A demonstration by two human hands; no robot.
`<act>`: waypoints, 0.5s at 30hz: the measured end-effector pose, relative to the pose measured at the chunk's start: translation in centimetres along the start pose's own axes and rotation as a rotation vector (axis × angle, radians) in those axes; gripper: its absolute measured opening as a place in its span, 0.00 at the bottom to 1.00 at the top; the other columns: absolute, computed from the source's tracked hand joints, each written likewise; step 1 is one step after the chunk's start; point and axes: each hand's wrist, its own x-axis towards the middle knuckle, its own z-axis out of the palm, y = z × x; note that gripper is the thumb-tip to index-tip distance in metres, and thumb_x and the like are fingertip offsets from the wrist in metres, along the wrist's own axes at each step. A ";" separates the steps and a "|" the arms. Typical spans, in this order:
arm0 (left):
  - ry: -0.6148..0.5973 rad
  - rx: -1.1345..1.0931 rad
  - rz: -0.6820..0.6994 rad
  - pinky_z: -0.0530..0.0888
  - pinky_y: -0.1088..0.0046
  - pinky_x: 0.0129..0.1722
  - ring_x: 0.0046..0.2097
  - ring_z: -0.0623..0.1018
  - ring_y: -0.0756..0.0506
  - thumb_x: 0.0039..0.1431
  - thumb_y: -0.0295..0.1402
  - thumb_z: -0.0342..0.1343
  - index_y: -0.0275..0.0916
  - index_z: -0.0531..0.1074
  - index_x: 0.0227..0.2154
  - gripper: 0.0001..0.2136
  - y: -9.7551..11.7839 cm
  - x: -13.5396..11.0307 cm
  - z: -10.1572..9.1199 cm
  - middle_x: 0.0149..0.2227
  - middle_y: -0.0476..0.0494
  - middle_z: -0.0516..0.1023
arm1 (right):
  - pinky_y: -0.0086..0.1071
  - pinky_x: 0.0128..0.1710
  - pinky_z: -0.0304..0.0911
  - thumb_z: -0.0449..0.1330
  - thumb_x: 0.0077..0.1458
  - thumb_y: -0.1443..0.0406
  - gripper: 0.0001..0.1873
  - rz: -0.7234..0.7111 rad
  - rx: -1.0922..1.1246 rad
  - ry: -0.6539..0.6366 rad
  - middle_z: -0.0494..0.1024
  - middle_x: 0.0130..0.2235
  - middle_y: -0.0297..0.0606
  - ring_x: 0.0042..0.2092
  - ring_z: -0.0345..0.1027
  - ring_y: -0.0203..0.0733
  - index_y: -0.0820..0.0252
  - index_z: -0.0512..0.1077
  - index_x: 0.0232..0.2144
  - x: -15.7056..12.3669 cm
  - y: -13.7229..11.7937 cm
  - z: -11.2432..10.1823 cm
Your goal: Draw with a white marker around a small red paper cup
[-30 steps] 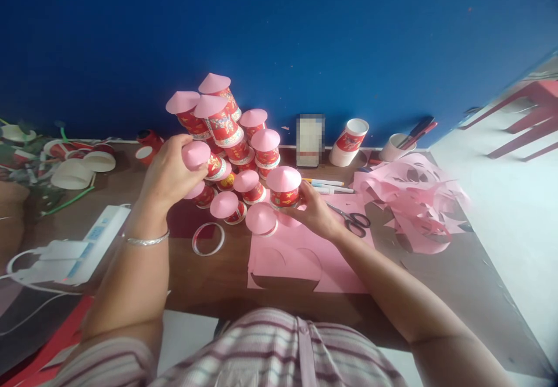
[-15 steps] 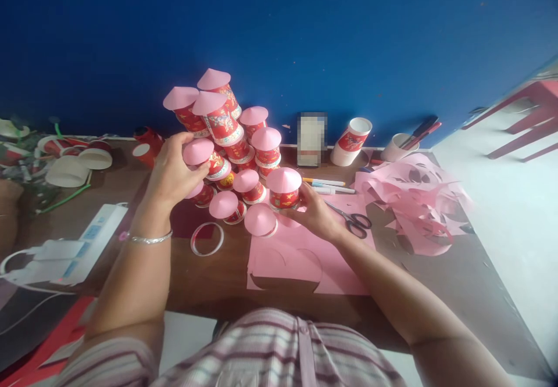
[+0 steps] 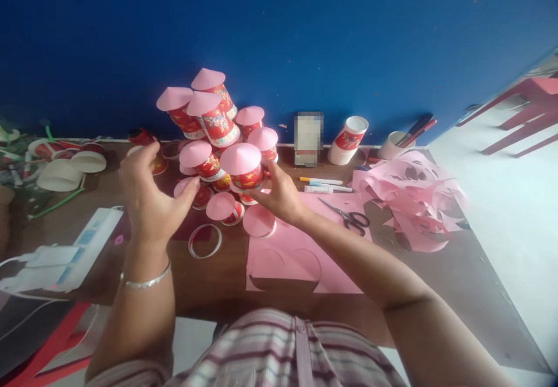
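A red paper cup with a pink cone roof [image 3: 241, 160] is gripped from its right side by my right hand [image 3: 281, 195], raised over the other roofed cups. Left of the group, my left hand [image 3: 152, 198] has its fingers and thumb spread, with nothing held. Nearest to that hand is a roofed cup [image 3: 199, 159] with a red patterned body. Behind it, tall stacked cups with pink roofs [image 3: 213, 119] lean toward the blue wall. At the front stand more roofed cups, one with its pink cone [image 3: 221, 205] facing me and another cone [image 3: 258, 221] beside the pink paper.
A roll of tape [image 3: 204, 241] lies before the cups. Scissors [image 3: 352, 217] rest on pink paper [image 3: 335, 259], near pens [image 3: 321, 181], paper scraps [image 3: 410, 195] and an upright cup stack [image 3: 349, 140]. A white power strip [image 3: 89, 247] lies left.
My right hand has carried its roofed cup left, over the group. My left hand has let go of a roofed cup there, drawn back left and opened.
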 end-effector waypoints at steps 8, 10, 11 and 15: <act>0.029 -0.049 0.117 0.80 0.50 0.61 0.59 0.80 0.35 0.65 0.36 0.64 0.43 0.67 0.62 0.25 4.3 -3.5 0.5 0.58 0.34 0.78 | 0.44 0.55 0.73 0.76 0.56 0.63 0.39 0.091 -0.113 -0.059 0.81 0.56 0.41 0.55 0.77 0.52 0.57 0.65 0.65 2.6 -0.2 1.8; 0.007 -0.078 0.075 0.82 0.52 0.58 0.56 0.81 0.36 0.64 0.36 0.64 0.44 0.68 0.60 0.23 4.3 -4.0 0.9 0.56 0.34 0.79 | 0.44 0.56 0.73 0.77 0.56 0.63 0.39 0.102 -0.130 -0.068 0.80 0.57 0.42 0.56 0.77 0.53 0.58 0.65 0.64 2.8 -0.2 2.0; 0.002 -0.094 0.073 0.82 0.52 0.57 0.55 0.82 0.37 0.64 0.36 0.64 0.44 0.68 0.60 0.23 4.2 -4.2 1.1 0.54 0.34 0.79 | 0.44 0.56 0.72 0.77 0.55 0.63 0.39 0.102 -0.136 -0.075 0.80 0.57 0.43 0.57 0.77 0.54 0.58 0.65 0.64 2.9 -0.1 2.0; 0.012 -0.140 0.101 0.84 0.56 0.55 0.51 0.83 0.39 0.65 0.35 0.63 0.43 0.69 0.60 0.22 3.7 -4.8 1.6 0.51 0.37 0.80 | 0.45 0.58 0.72 0.76 0.56 0.63 0.40 0.095 -0.162 -0.092 0.78 0.61 0.48 0.60 0.75 0.56 0.62 0.64 0.66 2.9 0.0 2.3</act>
